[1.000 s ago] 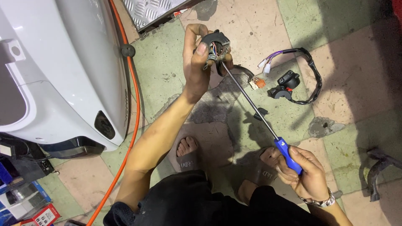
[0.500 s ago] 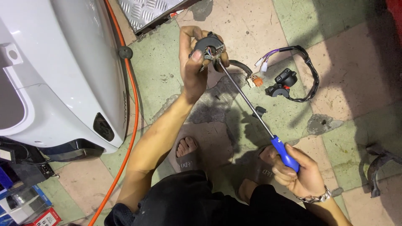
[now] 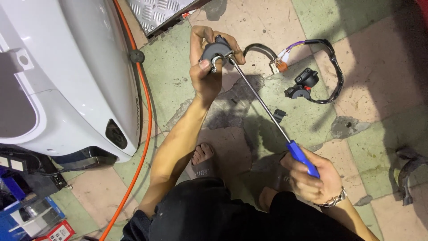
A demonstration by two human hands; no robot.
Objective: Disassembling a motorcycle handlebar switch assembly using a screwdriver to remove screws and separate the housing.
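Left hand: the left hand [image 3: 207, 67], upper middle of the frame, is wrapped firmly around a dark grey switch housing [image 3: 216, 50], thumb pressed on its near face.
Right hand: the right hand [image 3: 312, 178], lower right, is closed tight around the blue handle of a long screwdriver [image 3: 261, 105].
Screwdriver: its steel shaft runs diagonally up and left, and the tip sits in the housing just beside the left thumb.
Housing: it is held in the air above the floor [image 3: 178, 71], and a black cable leads from it to the right.
Cable end: a wire harness [image 3: 332, 67] with a white-and-orange plug and a black switch block [image 3: 303, 84] lies on the tiles in the upper right.
Small part: a little black piece [image 3: 278, 115] rests on the floor just beside the shaft's line.
Surroundings: a white vehicle panel [image 3: 67, 76] fills the left; an orange hose [image 3: 145, 134] curves along it.
Slip risk: the long shaft gives poor control, so if the tip rides out of the screw it could jab the left thumb.
Stripping risk: I judge that an angled push could chew the screw head.
Loss risk: a freed screw could drop and roll away.
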